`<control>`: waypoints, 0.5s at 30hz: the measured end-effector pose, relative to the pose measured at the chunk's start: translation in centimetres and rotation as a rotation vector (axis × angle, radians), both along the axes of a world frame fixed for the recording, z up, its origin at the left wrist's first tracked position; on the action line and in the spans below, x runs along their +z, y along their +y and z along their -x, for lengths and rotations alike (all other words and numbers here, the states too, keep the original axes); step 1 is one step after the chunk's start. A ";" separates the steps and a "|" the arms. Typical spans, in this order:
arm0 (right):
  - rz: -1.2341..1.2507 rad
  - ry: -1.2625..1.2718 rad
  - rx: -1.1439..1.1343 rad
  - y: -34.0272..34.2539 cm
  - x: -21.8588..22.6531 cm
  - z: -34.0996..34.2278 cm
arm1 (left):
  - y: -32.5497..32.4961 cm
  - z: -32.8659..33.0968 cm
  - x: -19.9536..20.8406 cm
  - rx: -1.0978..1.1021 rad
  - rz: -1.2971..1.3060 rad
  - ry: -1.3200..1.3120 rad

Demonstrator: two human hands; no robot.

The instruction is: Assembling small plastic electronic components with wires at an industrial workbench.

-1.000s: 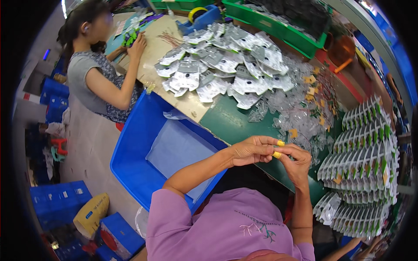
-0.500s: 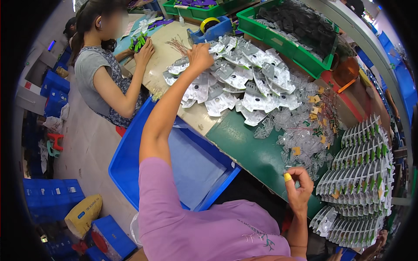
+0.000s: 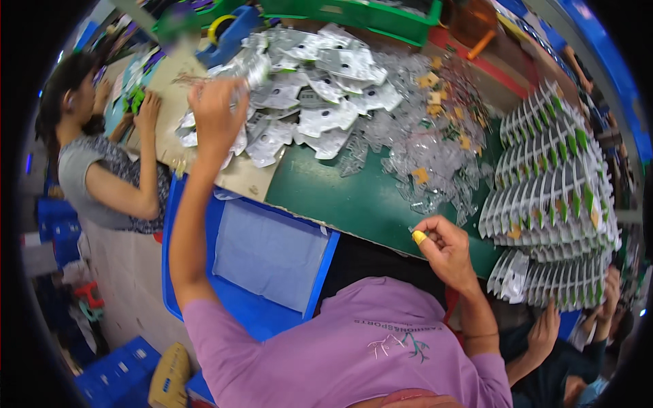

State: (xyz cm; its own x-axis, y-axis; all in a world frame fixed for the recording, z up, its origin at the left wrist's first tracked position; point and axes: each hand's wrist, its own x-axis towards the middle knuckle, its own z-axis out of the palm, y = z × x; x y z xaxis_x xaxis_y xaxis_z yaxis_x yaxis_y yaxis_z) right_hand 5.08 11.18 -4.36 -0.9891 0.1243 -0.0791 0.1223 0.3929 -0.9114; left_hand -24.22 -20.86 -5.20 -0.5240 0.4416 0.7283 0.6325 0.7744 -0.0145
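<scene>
My left hand (image 3: 219, 112) reaches to the left end of a pile of silver moulded parts (image 3: 326, 119). Its fingers are closed on a silver part (image 3: 253, 68), which is smeared by motion. Over the green table near its front edge, my right hand (image 3: 447, 253) pinches a small clear plastic piece (image 3: 412, 231) between thumb and forefinger. A yellow cover (image 3: 419, 237) sits on the thumb tip. Beyond this hand spreads a heap of clear plastic pieces (image 3: 415, 156), with yellowish tabs (image 3: 435, 97) and thin reddish wires among them.
Stacked rows of silver-and-green parts (image 3: 544, 183) stand at the right. A blue bin (image 3: 320, 279) lies below the table's front edge. A blue tape dispenser (image 3: 238, 37) and green crates (image 3: 354, 15) line the back. A co-worker (image 3: 102, 163) handles green pieces at left; other people's hands show lower right.
My view has swung to the right, shifting the scene leftward and up. My left hand has come back from the wires' side of the pile, now with a silver part. My right hand keeps its pinch.
</scene>
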 end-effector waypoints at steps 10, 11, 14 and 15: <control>-0.279 0.226 0.107 -0.4 -2.2 0.0 | 9.5 -25.4 -7.1 -0.381 0.054 -0.426; -0.300 0.327 0.121 -0.7 -3.1 0.5 | 10.0 -25.7 -7.4 -0.384 0.058 -0.438; -0.431 0.447 0.158 -1.8 -5.1 2.0 | 10.5 -25.5 -8.0 -0.368 -0.007 -0.628; -0.428 0.452 0.157 -2.1 -5.5 2.4 | 10.6 -25.5 -8.0 -0.366 -0.003 -0.624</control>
